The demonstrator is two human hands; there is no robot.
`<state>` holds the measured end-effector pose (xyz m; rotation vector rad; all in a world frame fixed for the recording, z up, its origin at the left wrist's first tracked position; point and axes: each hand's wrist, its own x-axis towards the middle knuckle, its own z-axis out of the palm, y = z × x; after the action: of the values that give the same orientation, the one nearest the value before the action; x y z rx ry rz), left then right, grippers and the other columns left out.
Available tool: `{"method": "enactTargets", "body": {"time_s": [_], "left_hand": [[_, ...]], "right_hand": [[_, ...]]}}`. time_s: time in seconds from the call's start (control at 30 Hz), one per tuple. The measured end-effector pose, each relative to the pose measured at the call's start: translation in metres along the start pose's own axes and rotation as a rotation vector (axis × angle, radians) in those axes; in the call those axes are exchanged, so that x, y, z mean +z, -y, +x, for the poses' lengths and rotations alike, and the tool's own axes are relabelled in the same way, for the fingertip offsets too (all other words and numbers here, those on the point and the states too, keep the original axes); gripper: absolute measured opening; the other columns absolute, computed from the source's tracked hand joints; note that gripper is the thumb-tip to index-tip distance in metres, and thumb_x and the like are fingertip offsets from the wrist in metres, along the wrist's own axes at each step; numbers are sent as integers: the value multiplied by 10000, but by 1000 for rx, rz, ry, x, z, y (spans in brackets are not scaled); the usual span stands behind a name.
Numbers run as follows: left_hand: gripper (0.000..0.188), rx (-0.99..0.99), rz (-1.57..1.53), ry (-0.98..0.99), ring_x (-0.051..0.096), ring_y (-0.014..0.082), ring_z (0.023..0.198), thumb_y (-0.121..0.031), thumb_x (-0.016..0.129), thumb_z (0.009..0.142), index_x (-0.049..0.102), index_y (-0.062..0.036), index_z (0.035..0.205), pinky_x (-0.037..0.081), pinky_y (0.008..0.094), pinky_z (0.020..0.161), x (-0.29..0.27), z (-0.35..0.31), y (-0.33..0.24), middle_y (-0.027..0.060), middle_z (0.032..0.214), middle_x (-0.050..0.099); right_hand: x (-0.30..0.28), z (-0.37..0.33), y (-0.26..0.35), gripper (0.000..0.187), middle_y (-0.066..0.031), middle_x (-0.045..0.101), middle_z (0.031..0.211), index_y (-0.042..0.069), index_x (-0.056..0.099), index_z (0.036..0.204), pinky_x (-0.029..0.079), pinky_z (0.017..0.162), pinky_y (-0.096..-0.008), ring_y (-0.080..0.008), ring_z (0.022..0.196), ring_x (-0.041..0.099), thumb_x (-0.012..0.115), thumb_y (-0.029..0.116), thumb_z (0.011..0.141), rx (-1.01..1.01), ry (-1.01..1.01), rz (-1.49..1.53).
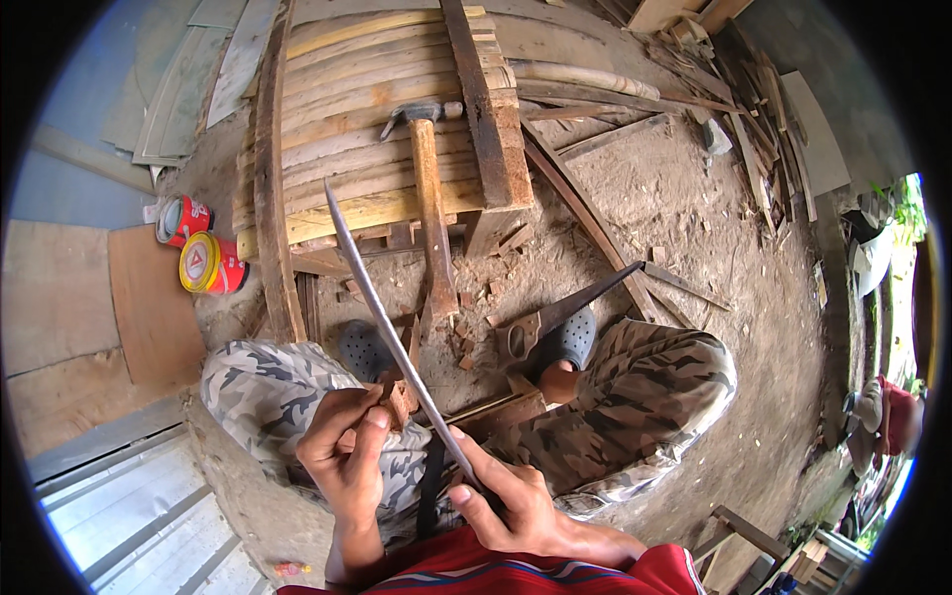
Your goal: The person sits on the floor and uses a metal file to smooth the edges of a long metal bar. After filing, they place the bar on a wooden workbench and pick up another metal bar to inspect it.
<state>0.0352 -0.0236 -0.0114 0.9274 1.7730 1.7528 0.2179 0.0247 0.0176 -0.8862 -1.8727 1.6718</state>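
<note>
Between the thumb and fingers of my left hand (347, 446) is a small reddish-brown wood block (402, 405). My right hand (511, 506) grips the near end of a long, slightly curved machete (382, 312), seen almost edge-on. Its blade slants up and to the left, passing close to the right of the block; I cannot tell whether they touch. The machete's handle is mostly hidden in my fingers. Both hands are in front of my lap, between camouflage-clad knees.
Ahead, a claw hammer (428, 188) rests against stacked wooden planks (367, 129). A handsaw (540, 325) leans by my right shoe (573, 339). Two red cans, one with a yellow lid (201, 260), stand left. Wood chips (466, 347) and a long beam (585, 213) lie on the dirt floor.
</note>
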Motion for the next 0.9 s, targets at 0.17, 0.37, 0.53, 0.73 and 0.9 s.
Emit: {"method": "enactTargets", "body": {"time_s": [0.17, 0.37, 0.53, 0.73, 0.9], "left_hand": [[186, -77, -73, 3, 626, 120, 822, 47, 703, 870, 727, 51, 1055, 475, 226, 695, 4, -3, -2, 126, 987, 683], [171, -86, 7, 1, 631, 123, 814, 34, 716, 868, 735, 50, 1037, 487, 235, 681, 6, 1, -10, 130, 984, 691], [164, -72, 14, -6, 628, 119, 805, 26, 723, 866, 737, 49, 1028, 478, 228, 677, 1, 0, -8, 129, 983, 694], [166, -83, -5, 7, 622, 114, 797, 19, 735, 857, 733, 53, 1019, 469, 220, 693, 4, 3, -10, 126, 965, 693], [167, -46, 29, -20, 623, 116, 808, 12, 731, 855, 730, 57, 1016, 468, 229, 696, -1, 6, -4, 125, 937, 693]], "right_hand": [[-9, 8, 13, 587, -271, 699, 871, -61, 425, 1464, 562, 621, -367, -347, 660, 718, 646, 71, 937, 169, 138, -25], [-2, 0, 4, 607, -257, 698, 848, -56, 409, 1475, 553, 599, -378, -344, 638, 707, 649, 72, 933, -27, -17, 7], [-4, 5, 12, 583, -204, 682, 806, -83, 419, 1460, 539, 606, -326, -257, 647, 701, 634, 70, 941, 66, 57, -45], [-4, 3, 9, 568, -199, 689, 834, -80, 431, 1456, 542, 642, -308, -224, 676, 706, 629, 70, 945, 135, 92, -52], [-2, -1, 6, 564, -208, 700, 878, -79, 431, 1455, 548, 658, -308, -230, 697, 718, 628, 74, 950, 111, 42, -34]]}}
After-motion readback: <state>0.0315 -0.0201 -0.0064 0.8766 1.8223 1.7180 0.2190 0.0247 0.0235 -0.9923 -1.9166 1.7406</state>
